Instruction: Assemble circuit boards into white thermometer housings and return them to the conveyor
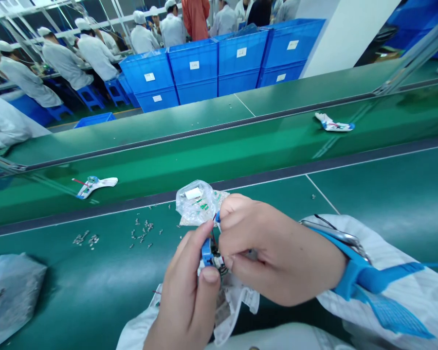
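My left hand point(186, 287) is closed around a small blue-and-white plastic housing point(206, 253), thumb and index finger on its sides. Wires and tiny electronic parts show in its opening. My right hand point(273, 248) is bent over the same housing, fingers pinched together; what lies between them is hidden. A small blue piece point(217, 217) with a dark reddish wire shows by the fingertips. Below the hands, white plastic shells point(235, 306) lie near my lap. Just beyond the hands sits a clear plastic bag point(190, 214) with small green-and-white parts in it.
Loose small metal parts point(142, 232) lie on the green bench, with another plastic bag point(14, 291) at left. White housings point(104, 183) point(334, 125) rest on the green belt point(204, 165). Blue crates point(193, 65) and several seated people in white are beyond.
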A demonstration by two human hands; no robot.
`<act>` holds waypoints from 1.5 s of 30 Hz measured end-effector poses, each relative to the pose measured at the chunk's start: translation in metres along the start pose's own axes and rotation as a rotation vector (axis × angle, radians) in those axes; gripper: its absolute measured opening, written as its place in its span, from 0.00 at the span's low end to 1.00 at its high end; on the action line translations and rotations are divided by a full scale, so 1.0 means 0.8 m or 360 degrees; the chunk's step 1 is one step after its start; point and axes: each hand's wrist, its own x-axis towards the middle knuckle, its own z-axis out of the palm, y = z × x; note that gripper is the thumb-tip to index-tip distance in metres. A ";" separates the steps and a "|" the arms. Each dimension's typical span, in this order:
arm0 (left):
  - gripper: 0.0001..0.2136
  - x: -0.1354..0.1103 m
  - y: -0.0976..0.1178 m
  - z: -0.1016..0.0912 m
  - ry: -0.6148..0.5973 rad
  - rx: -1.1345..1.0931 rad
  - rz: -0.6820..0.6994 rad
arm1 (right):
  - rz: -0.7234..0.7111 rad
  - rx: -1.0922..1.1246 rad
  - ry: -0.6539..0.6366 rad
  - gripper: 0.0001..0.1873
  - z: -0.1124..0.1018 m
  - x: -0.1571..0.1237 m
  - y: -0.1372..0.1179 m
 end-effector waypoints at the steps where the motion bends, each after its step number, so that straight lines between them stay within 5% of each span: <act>1: 0.17 0.000 -0.001 0.000 -0.0003 0.0018 0.0025 | 0.0006 -0.0001 -0.0017 0.12 -0.001 0.001 0.000; 9: 0.20 0.001 -0.009 0.006 0.0053 0.0172 0.0302 | 0.0056 0.0221 -0.0144 0.15 -0.007 0.004 -0.001; 20: 0.18 0.002 -0.009 0.010 0.0064 -0.0054 0.0196 | 0.0117 0.0300 -0.0147 0.16 -0.007 0.003 -0.004; 35: 0.18 0.002 -0.004 0.010 0.0054 0.0171 0.0199 | 0.0124 -0.0023 -0.0033 0.15 -0.001 0.000 -0.005; 45: 0.18 -0.012 0.014 0.014 -0.0135 0.0693 -0.0198 | 0.0151 -0.0034 -0.0035 0.15 -0.001 -0.004 -0.008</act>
